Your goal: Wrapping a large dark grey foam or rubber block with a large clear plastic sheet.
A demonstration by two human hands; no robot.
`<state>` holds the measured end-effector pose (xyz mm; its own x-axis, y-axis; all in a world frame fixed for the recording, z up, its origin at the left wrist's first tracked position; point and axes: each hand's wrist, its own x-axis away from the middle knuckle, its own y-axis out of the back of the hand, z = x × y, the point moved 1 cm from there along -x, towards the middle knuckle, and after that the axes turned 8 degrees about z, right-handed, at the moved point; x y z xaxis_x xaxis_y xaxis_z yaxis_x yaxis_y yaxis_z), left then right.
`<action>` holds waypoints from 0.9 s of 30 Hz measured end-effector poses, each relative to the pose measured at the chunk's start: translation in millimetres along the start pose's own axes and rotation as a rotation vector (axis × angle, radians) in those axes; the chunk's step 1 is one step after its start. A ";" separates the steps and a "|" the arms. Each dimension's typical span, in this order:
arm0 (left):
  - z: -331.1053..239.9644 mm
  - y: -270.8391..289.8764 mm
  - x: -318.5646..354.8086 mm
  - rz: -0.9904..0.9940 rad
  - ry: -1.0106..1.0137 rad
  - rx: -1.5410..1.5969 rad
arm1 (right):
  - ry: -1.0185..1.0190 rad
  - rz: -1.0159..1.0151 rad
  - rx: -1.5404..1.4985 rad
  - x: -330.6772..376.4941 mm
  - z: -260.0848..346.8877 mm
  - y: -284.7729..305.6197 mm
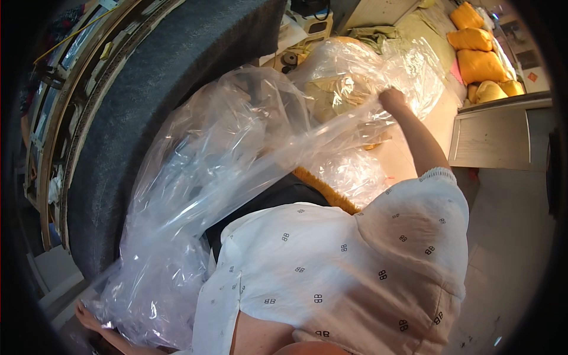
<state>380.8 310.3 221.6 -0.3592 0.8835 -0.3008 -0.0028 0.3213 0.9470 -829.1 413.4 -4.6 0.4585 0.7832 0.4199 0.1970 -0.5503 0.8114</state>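
A large, crumpled sheet of clear plastic film (201, 177) spreads across my lap and to my left. My right hand (392, 99) is a fist at arm's length on the far right, closed on a gathered part of the film, which runs taut from there back towards my body. At the lower left, my left hand (87, 316) has its fingers closed at the film's edge, partly covered by it. Beyond the film stands a bulky plastic-wrapped bundle (340, 89) with yellowish contents. More crumpled clear plastic (355, 174) lies on the floor beside my knees.
A long dark grey padded surface (136, 112) curves along my left, with a wooden frame (56, 160) behind it. Yellow bundles (479, 56) are piled at the far right near a pale cabinet (494, 139). Mustard-coloured fluffy fabric (325, 189) shows beside my dark-clad leg.
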 end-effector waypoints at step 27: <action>81.9 -122.1 2.1 0.163 0.233 -0.244 | 0.579 -0.866 -0.345 -190.7 212.9 355.8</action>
<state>456.8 300.8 96.0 -0.5757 0.8061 -0.1370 -0.1407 0.0674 0.9878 -662.0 6.7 117.5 -0.2127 0.9321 -0.2933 -0.0385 0.2919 0.9557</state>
